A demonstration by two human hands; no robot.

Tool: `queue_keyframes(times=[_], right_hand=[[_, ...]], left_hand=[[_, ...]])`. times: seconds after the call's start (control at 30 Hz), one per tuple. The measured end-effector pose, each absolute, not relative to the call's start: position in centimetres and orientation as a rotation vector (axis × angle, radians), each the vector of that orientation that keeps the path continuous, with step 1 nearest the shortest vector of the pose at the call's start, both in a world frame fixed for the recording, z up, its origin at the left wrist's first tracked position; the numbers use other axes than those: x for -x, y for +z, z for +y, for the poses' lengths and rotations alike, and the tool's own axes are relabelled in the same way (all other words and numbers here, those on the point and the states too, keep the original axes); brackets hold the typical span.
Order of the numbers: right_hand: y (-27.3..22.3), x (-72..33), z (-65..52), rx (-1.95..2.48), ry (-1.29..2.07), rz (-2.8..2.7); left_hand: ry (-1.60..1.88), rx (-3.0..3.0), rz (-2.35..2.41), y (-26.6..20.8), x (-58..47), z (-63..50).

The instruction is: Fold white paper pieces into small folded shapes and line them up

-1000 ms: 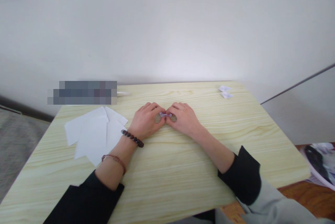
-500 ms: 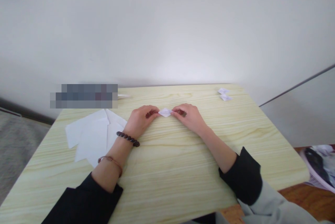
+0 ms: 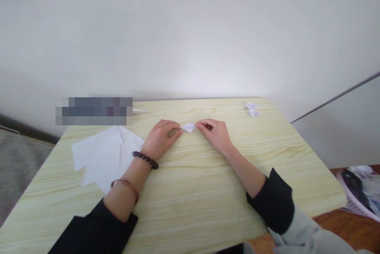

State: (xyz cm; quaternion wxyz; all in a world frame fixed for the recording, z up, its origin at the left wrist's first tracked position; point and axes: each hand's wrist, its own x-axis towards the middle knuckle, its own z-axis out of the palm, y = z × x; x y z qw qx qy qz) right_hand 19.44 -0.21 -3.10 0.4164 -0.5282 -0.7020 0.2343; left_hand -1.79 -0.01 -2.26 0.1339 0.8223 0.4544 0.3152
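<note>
A small folded white paper piece, pointed at both ends, is stretched between my two hands above the table. My left hand pinches its left tip between thumb and fingers. At the opposite tip, my right hand grips it the same way. Two similar folded paper pieces lie together near the table's far right edge. White paper sheets are spread, overlapping, to the left of my left wrist, which partly covers them.
The pale wood-grain table stands against a white wall. A pixelated blurred area hides something at the back left, with a thin white object beside it. A basket with items sits below the right edge.
The folded paper between my fingers has tilted and changed outline slightly, its lower point shifting right. Both hands keep their pinch. The whole view has shifted a little.
</note>
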Motion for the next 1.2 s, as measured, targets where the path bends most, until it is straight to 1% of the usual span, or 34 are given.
queue_keyframes(times=[0.17, 0.37, 0.43, 0.57, 0.7, 0.83, 0.93, 1.2], right_hand=[[-2.9, -20.4, 0.2, 1.367, 0.449, -1.789], [-1.1, -26.0, 1.3, 1.572, 0.264, -1.837], [-0.4, -28.1, 1.2, 1.676, 0.294, -1.824], [0.6, -31.1, 0.4, 1.886, 0.503, -1.802], [1.0, -33.3, -0.2, 2.002, 0.571, -1.674], [1.4, -35.3, -0.6, 2.156, 0.447, -1.495], [1.6, -36.2, -1.0, 2.254, 0.428, -1.398], [1.1, -36.9, -0.9, 2.401, 0.217, -1.217]], left_hand=[[0.784, -2.527, 1.372, -2.3, 1.5, -0.3], [0.584, -2.607, 1.359, -2.0, 0.6, -1.0], [0.530, -2.638, 1.344, -2.1, 0.3, -1.1], [0.477, -2.663, 1.347, -2.3, 0.1, -1.2], [0.464, -2.667, 1.372, -2.2, 0.0, -1.1], [0.457, -2.682, 1.377, -2.2, 0.0, -1.1], [0.469, -2.692, 1.375, -2.3, 0.0, -1.0], [0.510, -2.676, 1.351, -2.4, 0.1, -0.9]])
